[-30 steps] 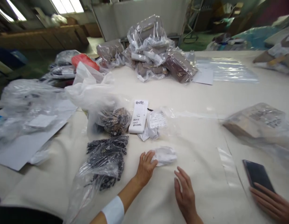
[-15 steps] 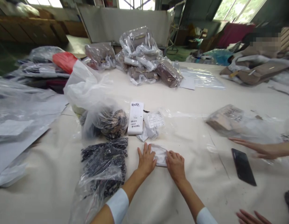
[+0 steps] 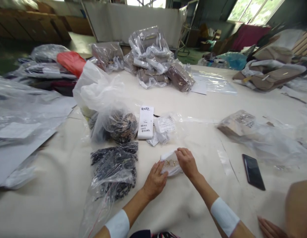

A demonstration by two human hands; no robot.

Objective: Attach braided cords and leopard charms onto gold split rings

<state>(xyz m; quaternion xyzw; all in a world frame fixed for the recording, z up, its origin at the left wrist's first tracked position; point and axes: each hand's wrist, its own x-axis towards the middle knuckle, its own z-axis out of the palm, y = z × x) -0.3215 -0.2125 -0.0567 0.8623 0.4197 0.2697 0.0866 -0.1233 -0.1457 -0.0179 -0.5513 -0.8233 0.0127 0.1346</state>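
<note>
A small white wrapper point(image 3: 174, 171) lies on the pale table in front of me, its upper fold lifted. Gold-coloured rings point(image 3: 172, 162) show inside it. The fingers of my left hand point(image 3: 155, 181) are pressed together on the wrapper's left end. My right hand point(image 3: 187, 162) pinches its upper right edge. Just beyond are a white card strip point(image 3: 145, 123) with handwriting and a clear bag with a printed label point(image 3: 166, 125). Left of my hands lies dark patterned fabric in a clear plastic bag point(image 3: 115, 170).
A translucent bag point(image 3: 98, 89) holds dark items at the left. Plastic-wrapped brown bags point(image 3: 153, 59) are piled at the back. A black phone point(image 3: 253, 172) and a plastic-wrapped packet point(image 3: 239, 123) lie at right. Another person's hand point(image 3: 271, 228) rests at lower right.
The wrapper has been opened up, and the gold rings now show. My right hand has lifted its edge. The other person's upper hand has left the plastic at right.
</note>
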